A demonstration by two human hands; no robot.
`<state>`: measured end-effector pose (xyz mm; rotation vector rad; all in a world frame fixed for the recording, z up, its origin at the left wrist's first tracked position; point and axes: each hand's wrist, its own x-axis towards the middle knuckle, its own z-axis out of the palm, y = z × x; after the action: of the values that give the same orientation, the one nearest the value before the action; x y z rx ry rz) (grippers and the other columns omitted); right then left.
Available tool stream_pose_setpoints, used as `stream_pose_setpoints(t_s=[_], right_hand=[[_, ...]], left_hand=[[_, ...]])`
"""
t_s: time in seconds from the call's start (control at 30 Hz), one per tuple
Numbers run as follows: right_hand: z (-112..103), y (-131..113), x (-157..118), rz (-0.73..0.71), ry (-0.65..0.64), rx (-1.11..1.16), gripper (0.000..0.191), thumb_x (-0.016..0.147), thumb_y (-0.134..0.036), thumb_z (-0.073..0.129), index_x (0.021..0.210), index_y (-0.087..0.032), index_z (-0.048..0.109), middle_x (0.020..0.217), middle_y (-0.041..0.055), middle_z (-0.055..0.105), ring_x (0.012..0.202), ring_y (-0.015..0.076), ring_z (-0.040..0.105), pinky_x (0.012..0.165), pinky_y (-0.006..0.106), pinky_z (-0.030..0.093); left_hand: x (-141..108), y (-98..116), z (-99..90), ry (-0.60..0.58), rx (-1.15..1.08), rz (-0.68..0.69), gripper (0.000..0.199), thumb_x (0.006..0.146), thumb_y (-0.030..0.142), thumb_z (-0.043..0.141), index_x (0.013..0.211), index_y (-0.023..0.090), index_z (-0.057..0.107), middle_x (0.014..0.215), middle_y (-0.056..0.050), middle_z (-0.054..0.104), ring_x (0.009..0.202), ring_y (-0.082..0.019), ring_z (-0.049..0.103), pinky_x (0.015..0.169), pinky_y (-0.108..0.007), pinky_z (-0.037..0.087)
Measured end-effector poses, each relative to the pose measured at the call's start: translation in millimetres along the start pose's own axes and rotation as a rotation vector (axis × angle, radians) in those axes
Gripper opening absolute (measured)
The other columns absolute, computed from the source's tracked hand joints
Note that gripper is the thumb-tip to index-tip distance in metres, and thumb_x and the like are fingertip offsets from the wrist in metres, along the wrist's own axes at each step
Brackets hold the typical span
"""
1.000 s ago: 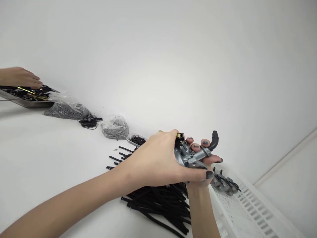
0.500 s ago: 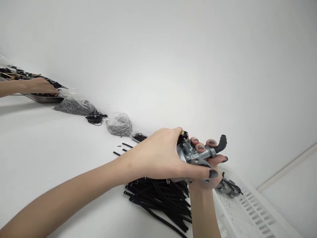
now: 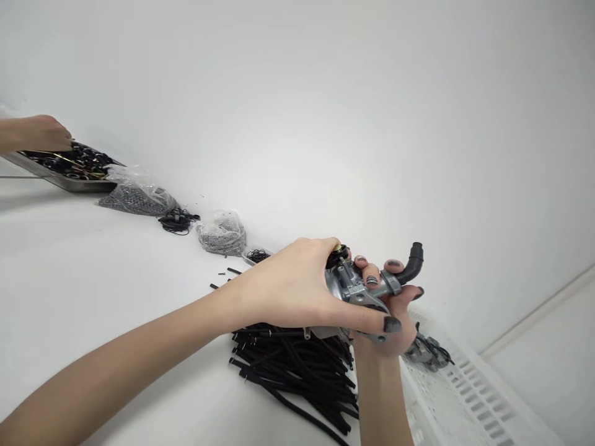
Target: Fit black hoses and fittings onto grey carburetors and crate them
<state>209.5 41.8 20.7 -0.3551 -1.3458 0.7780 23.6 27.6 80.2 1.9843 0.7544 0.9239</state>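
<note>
A grey metal carburetor point(image 3: 356, 291) is held up over the table between both of my hands. My left hand point(image 3: 297, 285) wraps round its near left side, with the thumb stretched along the body and a finger at its black cap. From behind and below, my right hand point(image 3: 393, 316) grips the other end, its dark-nailed fingers around the pipe. A bent black rubber elbow point(image 3: 413, 263) sticks up from that pipe. Under the hands lies a pile of black hoses point(image 3: 292, 371). Part of the carburetor is hidden by my left hand.
A white perforated crate point(image 3: 474, 396) with another carburetor point(image 3: 427, 353) stands at right. Along the wall are a tray of black rings point(image 3: 257, 256), bags of small metal parts point(image 3: 220, 234) and black cords point(image 3: 176, 220). Another person's hand point(image 3: 44, 133) is over a metal tray point(image 3: 79, 184).
Both my hands and the carburetor have shifted slightly left, and the rubber elbow points more upright. The other person's hand has moved left and up above the metal tray.
</note>
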Motion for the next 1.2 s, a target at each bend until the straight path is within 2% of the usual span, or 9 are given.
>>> stream_pose_setpoints(t_s=[0.2, 0.33, 0.43, 0.5, 0.6, 0.7, 0.87, 1.0, 1.2], right_hand=[[3.9, -2.0, 1.2, 0.01, -0.004, -0.019, 0.036, 0.084, -0.07, 0.07, 0.088, -0.034, 0.067, 0.064, -0.0023, 0.061, 0.097, 0.0247, 0.069, 0.104, 0.05, 0.052], [4.6, -1.8, 1.6, 0.005, -0.017, -0.003, 0.032, 0.085, -0.067, 0.072, 0.088, -0.035, 0.065, 0.067, -0.0027, 0.062, 0.099, 0.0243, 0.069, 0.106, 0.049, 0.051], [4.9, -2.4, 1.7, 0.016, -0.026, 0.018, 0.032, 0.085, -0.066, 0.072, 0.088, -0.035, 0.066, 0.068, -0.0024, 0.064, 0.099, 0.0228, 0.069, 0.104, 0.046, 0.052], [5.1, -2.8, 1.5, 0.025, -0.029, 0.035, 0.031, 0.086, -0.065, 0.072, 0.088, -0.034, 0.067, 0.069, -0.0024, 0.064, 0.099, 0.0215, 0.069, 0.102, 0.044, 0.054], [5.1, -2.2, 0.6, 0.048, -0.017, 0.027, 0.036, 0.082, -0.069, 0.073, 0.09, -0.034, 0.066, 0.069, -0.0019, 0.064, 0.101, 0.0238, 0.069, 0.1, 0.046, 0.056], [5.2, -0.8, 0.1, 0.053, -0.002, 0.01, 0.042, 0.078, -0.074, 0.073, 0.091, -0.035, 0.066, 0.067, -0.0012, 0.062, 0.104, 0.0266, 0.069, 0.103, 0.051, 0.055], [3.9, 1.9, 0.9, -0.003, -0.062, 0.018, 0.036, 0.083, -0.072, 0.069, 0.092, -0.037, 0.069, 0.065, -0.0024, 0.063, 0.104, 0.0236, 0.069, 0.111, 0.051, 0.05], [1.8, 4.3, 1.4, -0.045, -0.078, 0.005, 0.037, 0.088, -0.071, 0.063, 0.095, -0.036, 0.071, 0.066, -0.002, 0.064, 0.104, 0.0236, 0.07, 0.108, 0.051, 0.053], [3.7, 1.7, 1.1, -0.054, -0.13, 0.133, 0.031, 0.096, -0.064, 0.058, 0.105, -0.039, 0.073, 0.073, -0.0024, 0.069, 0.103, 0.0189, 0.071, 0.101, 0.041, 0.058]], left_hand=[[-1.5, 0.4, 1.2, -0.011, -0.053, -0.025, 0.05, 0.063, 0.04, 0.086, 0.105, 0.024, 0.066, 0.104, -0.003, 0.076, 0.088, -0.028, 0.072, 0.067, -0.032, 0.051], [1.7, -2.7, 7.1, 0.019, -0.095, -0.044, 0.047, 0.061, 0.036, 0.087, 0.102, 0.025, 0.066, 0.097, -0.001, 0.076, 0.079, -0.025, 0.072, 0.058, -0.03, 0.049], [3.9, -4.8, 11.6, 0.091, -0.089, -0.06, 0.049, 0.057, 0.039, 0.089, 0.098, 0.023, 0.065, 0.087, -0.001, 0.075, 0.07, -0.025, 0.07, 0.051, -0.029, 0.044], [3.7, -4.9, 12.0, 0.097, -0.079, -0.069, 0.05, 0.058, 0.043, 0.09, 0.096, 0.023, 0.065, 0.084, 0.0, 0.074, 0.068, -0.024, 0.069, 0.05, -0.029, 0.044], [1.4, -3.3, 9.7, 0.057, -0.074, -0.065, 0.05, 0.06, 0.048, 0.089, 0.096, 0.023, 0.065, 0.093, -0.001, 0.075, 0.076, -0.025, 0.071, 0.055, -0.03, 0.047], [-0.3, -2.0, 8.2, 0.073, -0.066, -0.049, 0.052, 0.059, 0.048, 0.09, 0.1, 0.024, 0.067, 0.1, -0.002, 0.076, 0.084, -0.026, 0.072, 0.062, -0.031, 0.051], [0.1, -1.5, 8.7, 0.049, -0.084, -0.032, 0.051, 0.06, 0.045, 0.09, 0.1, 0.023, 0.067, 0.102, -0.003, 0.076, 0.085, -0.027, 0.071, 0.063, -0.031, 0.051], [1.5, -1.8, 9.3, 0.067, -0.086, -0.055, 0.051, 0.057, 0.037, 0.089, 0.1, 0.023, 0.066, 0.1, -0.002, 0.075, 0.082, -0.026, 0.07, 0.059, -0.03, 0.048], [3.4, -6.2, 10.0, 0.042, -0.096, -0.066, 0.051, 0.056, 0.038, 0.087, 0.099, 0.023, 0.065, 0.092, -0.002, 0.074, 0.077, -0.027, 0.069, 0.06, -0.032, 0.049]])
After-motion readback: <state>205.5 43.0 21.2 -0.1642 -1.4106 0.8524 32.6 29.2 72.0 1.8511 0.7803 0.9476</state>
